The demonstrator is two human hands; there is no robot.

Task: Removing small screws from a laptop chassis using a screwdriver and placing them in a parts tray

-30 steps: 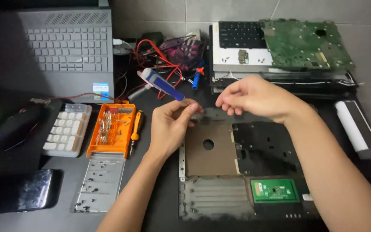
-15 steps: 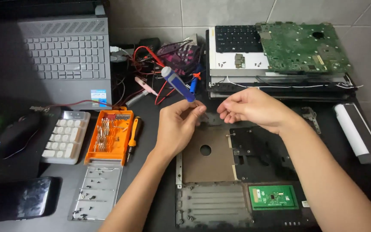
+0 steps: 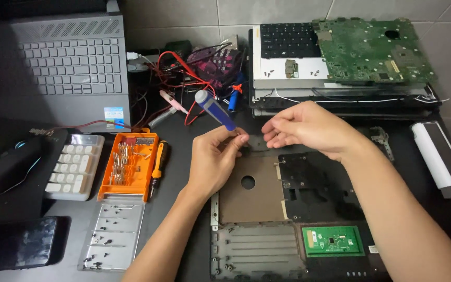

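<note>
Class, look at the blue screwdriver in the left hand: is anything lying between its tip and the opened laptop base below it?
Nothing visible does. The left hand holds the blue screwdriver tilted over the laptop base; its tip is hidden behind the fingers. The right hand hovers beside it.

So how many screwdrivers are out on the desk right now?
2. A blue-handled screwdriver is held in the left hand over the opened laptop base; an orange-and-black screwdriver lies beside the orange bit case. More could be hidden among the wires.
</note>
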